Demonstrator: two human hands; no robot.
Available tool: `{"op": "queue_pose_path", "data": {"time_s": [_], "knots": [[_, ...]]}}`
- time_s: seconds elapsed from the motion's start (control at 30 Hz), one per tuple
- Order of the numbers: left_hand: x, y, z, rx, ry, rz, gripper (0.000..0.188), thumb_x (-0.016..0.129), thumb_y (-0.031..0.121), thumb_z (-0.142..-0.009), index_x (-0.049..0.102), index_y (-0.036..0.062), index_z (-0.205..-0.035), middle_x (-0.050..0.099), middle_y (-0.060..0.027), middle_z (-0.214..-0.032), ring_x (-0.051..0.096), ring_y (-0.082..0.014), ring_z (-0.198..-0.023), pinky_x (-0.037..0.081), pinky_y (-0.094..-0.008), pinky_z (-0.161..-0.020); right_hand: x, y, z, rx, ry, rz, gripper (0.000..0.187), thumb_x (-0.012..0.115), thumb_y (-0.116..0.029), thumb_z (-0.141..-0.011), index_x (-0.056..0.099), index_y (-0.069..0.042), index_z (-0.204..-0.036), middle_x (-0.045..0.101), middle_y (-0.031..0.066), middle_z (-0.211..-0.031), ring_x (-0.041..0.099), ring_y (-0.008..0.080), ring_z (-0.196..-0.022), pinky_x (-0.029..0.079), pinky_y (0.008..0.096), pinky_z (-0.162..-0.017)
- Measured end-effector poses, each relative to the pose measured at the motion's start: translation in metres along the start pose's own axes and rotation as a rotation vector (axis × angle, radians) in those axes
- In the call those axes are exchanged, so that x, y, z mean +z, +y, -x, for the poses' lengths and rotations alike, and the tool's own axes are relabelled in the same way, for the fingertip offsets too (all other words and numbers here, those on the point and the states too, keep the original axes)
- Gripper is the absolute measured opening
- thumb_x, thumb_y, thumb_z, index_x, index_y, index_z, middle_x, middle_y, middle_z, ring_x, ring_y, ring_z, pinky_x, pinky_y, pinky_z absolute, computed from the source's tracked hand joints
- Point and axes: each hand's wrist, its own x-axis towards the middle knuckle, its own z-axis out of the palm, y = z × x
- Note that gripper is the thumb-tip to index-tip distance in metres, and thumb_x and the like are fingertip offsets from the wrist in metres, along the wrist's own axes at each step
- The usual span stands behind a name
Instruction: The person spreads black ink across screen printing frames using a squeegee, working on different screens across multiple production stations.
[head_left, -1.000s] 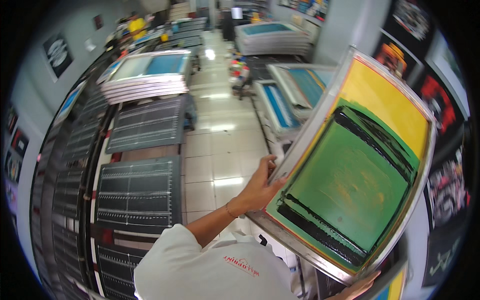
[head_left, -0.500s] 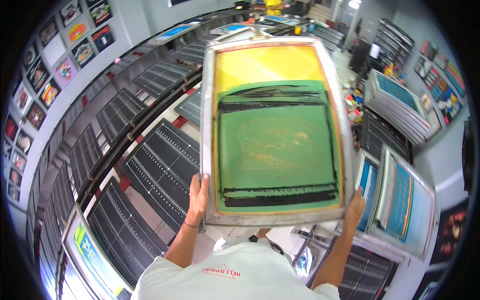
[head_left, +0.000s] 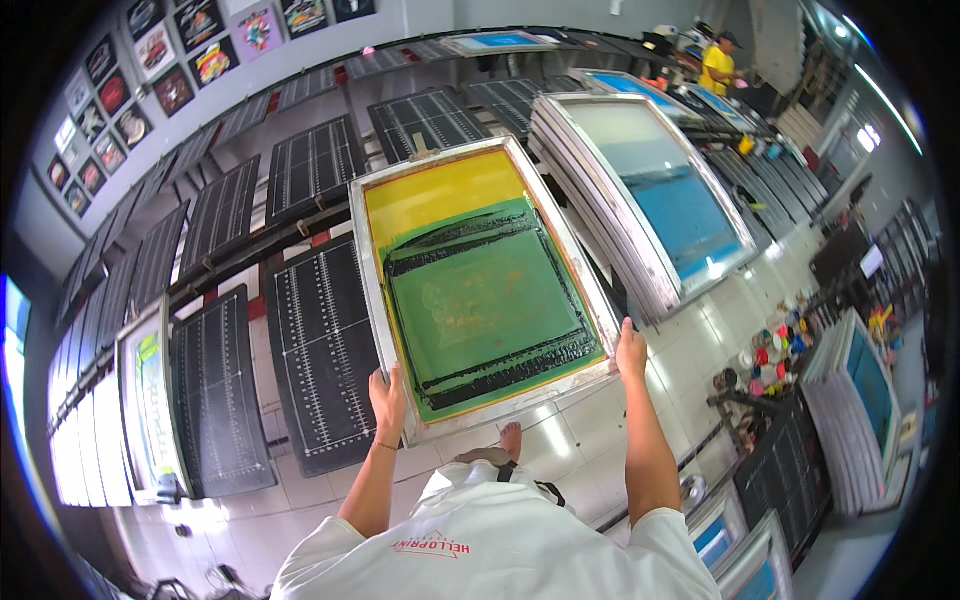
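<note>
Both my hands carry a large screen printing frame (head_left: 480,305) out in front of me. Its rim is pale metal, and its mesh is yellow at the far end and green over the rest, with black tape or ink streaks bordering the green. My left hand (head_left: 388,402) is closed on the near left corner, thumb along the edge. Around the right edge near the other close corner, my right hand (head_left: 630,350) is wrapped. Beneath and left of the frame lies a black printing pallet (head_left: 315,350) with white ruler marks. The far end of the frame overlaps the row of pallets.
A thick stack of screen frames (head_left: 640,200) with blue mesh stands just right of mine. More stacked frames (head_left: 855,410) and ink containers (head_left: 775,345) are at the right. A white-green screen (head_left: 150,400) sits at left. A person in yellow (head_left: 718,65) stands far back.
My view has turned left along the pallets, and the frame I hold has tilted, its far end leaning left. The big stack of frames now shows beside it. Both hands keep their hold.
</note>
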Motion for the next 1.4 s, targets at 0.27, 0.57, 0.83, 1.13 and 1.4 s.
{"op": "queue_pose_path", "data": {"time_s": [0.27,0.57,0.83,1.13,1.4], "knots": [[0.058,-0.018,-0.005,0.011,0.201,-0.257,0.052,0.061,0.036,-0.094,0.056,-0.0123,-0.113,0.059,-0.0248,-0.099,0.054,-0.0407,-0.1,0.042,-0.0471,-0.091,0.047,0.016,-0.061,-0.001,-0.088,0.037,0.074,0.032,-0.052,-0.103,0.064,0.009,-0.077,0.064,0.0311,-0.08,0.059,0.051,-0.08,0.041,0.0564,-0.075],[0.063,-0.015,-0.007,-0.004,0.187,-0.365,0.046,0.063,0.028,-0.092,0.058,-0.0121,-0.115,0.057,-0.0247,-0.109,0.05,-0.0407,-0.105,0.04,-0.0476,-0.094,0.065,0.047,-0.064,-0.144,-0.02,0.035,0.054,0.044,-0.041,-0.101,0.061,0.005,-0.079,0.061,0.0269,-0.082,0.058,0.0476,-0.082,0.042,0.0543,-0.075],[0.066,-0.011,-0.015,-0.044,0.236,-0.354,0.037,0.055,0.023,-0.1,0.062,-0.0129,-0.107,0.057,-0.0247,-0.108,0.055,-0.0381,-0.102,0.043,-0.0438,-0.092,0.028,0.033,-0.067,-0.094,-0.304,-0.182,0.042,0.058,-0.031,-0.097,0.061,0.003,-0.121,0.068,0.02,-0.105,0.066,0.033,-0.094,0.05,0.0399,-0.087],[0.136,0.113,-0.025,0.058,0.517,-0.445,0.039,0.053,0.031,-0.102,0.063,-0.0026,-0.119,0.055,-0.0154,-0.117,0.057,-0.0288,-0.102,0.049,-0.0409,-0.084,-0.284,0.05,-0.314,-0.219,-0.931,-1.094,0.055,0.061,-0.039,-0.095,0.055,0.005,-0.127,0.065,0.0139,-0.112,0.063,0.0216,-0.097,0.05,0.0348,-0.086],[0.281,0.228,-0.012,0.149,0.367,-0.594,0.032,0.057,0.022,-0.098,0.063,-0.007,-0.111,0.053,-0.0153,-0.111,0.055,-0.0279,-0.097,0.05,-0.0378,-0.07,-0.282,0.352,-0.619,0.124,0.151,-0.212,0.085,0.075,-0.048,-0.081,0.046,0.009,-0.136,0.059,0.0238,-0.13,0.058,0.0324,-0.12,0.046,0.0404,-0.101]]}}
